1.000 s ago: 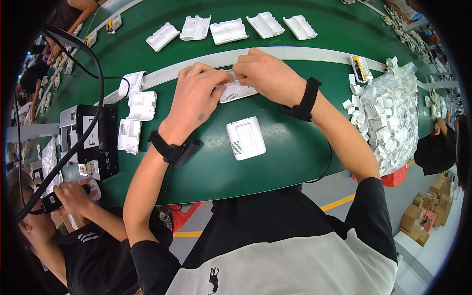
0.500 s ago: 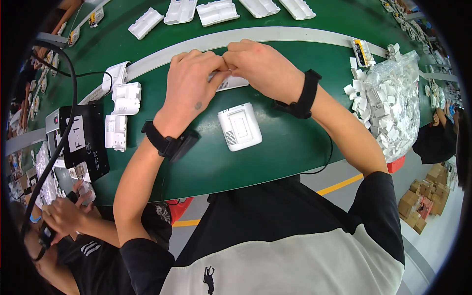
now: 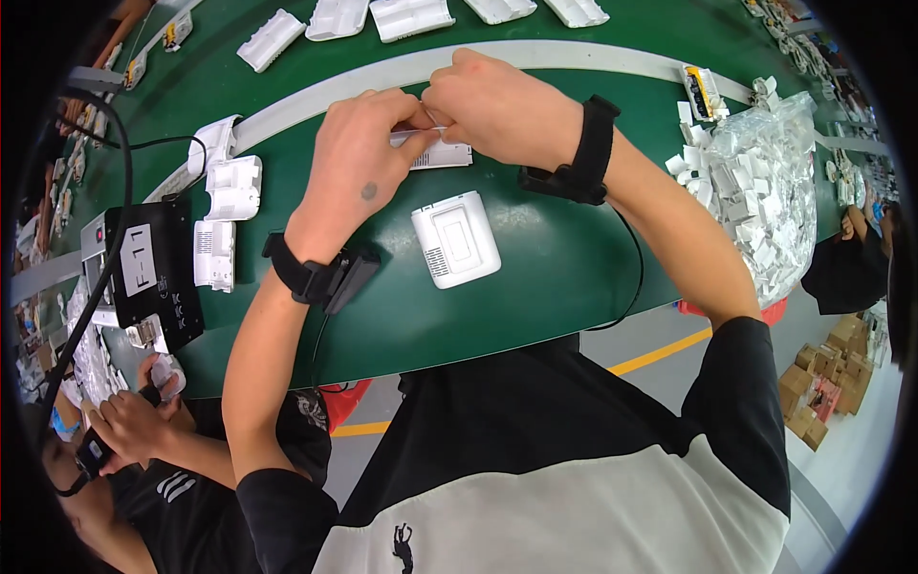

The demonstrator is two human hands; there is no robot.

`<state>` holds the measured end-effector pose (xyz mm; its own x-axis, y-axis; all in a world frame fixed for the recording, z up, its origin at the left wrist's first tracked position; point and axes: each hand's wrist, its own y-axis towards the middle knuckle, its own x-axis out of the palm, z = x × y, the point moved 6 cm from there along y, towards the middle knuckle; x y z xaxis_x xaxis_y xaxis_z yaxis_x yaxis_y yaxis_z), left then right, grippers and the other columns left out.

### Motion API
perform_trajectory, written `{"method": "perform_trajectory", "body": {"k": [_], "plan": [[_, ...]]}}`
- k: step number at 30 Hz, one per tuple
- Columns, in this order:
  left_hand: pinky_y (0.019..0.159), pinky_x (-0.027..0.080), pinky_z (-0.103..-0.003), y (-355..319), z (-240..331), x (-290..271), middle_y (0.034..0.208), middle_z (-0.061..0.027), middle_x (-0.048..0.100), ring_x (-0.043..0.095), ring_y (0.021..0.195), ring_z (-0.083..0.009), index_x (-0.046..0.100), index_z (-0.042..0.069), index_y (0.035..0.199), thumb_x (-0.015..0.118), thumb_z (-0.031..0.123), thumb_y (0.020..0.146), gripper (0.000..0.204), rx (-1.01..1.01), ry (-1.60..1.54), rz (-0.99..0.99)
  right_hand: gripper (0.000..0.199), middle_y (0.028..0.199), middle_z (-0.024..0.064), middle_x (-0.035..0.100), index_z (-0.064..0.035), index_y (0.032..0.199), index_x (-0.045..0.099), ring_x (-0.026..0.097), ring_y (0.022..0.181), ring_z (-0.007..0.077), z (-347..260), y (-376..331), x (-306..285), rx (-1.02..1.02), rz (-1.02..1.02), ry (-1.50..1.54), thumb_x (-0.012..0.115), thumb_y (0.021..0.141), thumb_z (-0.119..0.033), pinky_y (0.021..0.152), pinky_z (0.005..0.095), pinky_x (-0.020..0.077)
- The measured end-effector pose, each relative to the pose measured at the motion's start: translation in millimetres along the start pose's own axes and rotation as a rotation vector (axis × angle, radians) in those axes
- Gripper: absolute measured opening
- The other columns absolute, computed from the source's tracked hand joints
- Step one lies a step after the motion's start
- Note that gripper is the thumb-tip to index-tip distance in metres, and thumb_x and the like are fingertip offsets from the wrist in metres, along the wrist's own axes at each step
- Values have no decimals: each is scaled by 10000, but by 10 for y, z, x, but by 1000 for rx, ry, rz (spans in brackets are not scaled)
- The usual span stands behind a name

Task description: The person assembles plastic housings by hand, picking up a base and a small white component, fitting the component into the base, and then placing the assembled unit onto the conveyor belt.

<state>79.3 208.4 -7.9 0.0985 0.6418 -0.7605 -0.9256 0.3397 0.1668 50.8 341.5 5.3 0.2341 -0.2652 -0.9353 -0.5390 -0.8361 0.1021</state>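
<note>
My left hand (image 3: pixel 359 143) and my right hand (image 3: pixel 507 110) meet over the table, fingertips pinched together. Between them a thin white piece (image 3: pixel 435 129) shows, mostly hidden by the fingers. Just under the hands lies a white plastic housing (image 3: pixel 448 156), partly covered by them. Nearer to me, a white square plastic casing (image 3: pixel 457 239) with a vented corner and a recessed panel lies flat, touched by neither hand. Both wrists wear black straps, the left one carrying a small black box.
White shells (image 3: pixel 233 187) lie at the left beside a black box-shaped device (image 3: pixel 158 273). More white housings (image 3: pixel 411 17) line the far side. A clear bag (image 3: pixel 755 191) of small white parts stands at the right. A co-worker's hand (image 3: pixel 134 421) works at lower left.
Both hands have shifted slightly away from me, still pinched together. More of the thin white piece and the housing beneath shows. The whole view has shifted a little.
</note>
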Motion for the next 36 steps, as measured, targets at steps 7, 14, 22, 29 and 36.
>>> {"method": "perform_trajectory", "body": {"k": [7,14,22,29,36], "plan": [[805,543,-464,-42,39,-41,893,-104,765,707,897,-329,763,37,904,802,103,867,86,9,61,86,153,930,101,646,-29,936,668,605,994,361,-38,100,-49,107,-128,67,788,845,-54,901,467,529],[796,548,-487,3,27,-67,915,-113,778,723,894,-355,786,89,916,749,155,904,76,125,263,122,262,992,137,675,-43,1120,710,640,1034,368,98,-349,-167,5,278,3,793,875,-90,941,466,532],[849,556,-491,440,-888,-791,955,-124,785,747,916,-336,809,116,945,717,200,914,129,-75,637,165,246,1009,139,683,-55,1127,710,674,1003,355,790,-2214,-877,531,230,-198,791,910,-135,927,449,537],[873,568,-480,562,-1212,-1010,1079,-95,775,727,1074,-310,802,142,1048,737,265,936,179,-128,753,192,223,1006,133,691,-73,1110,714,694,999,333,868,-2529,-495,736,-86,-226,772,896,-92,905,452,531],[918,572,-519,-31,-1715,-1552,1153,-169,758,722,1094,-399,751,146,1168,754,427,960,350,-318,839,125,209,1009,121,679,-69,1107,694,681,950,322,701,-2556,-702,685,195,-17,770,912,-71,859,439,544]]}}
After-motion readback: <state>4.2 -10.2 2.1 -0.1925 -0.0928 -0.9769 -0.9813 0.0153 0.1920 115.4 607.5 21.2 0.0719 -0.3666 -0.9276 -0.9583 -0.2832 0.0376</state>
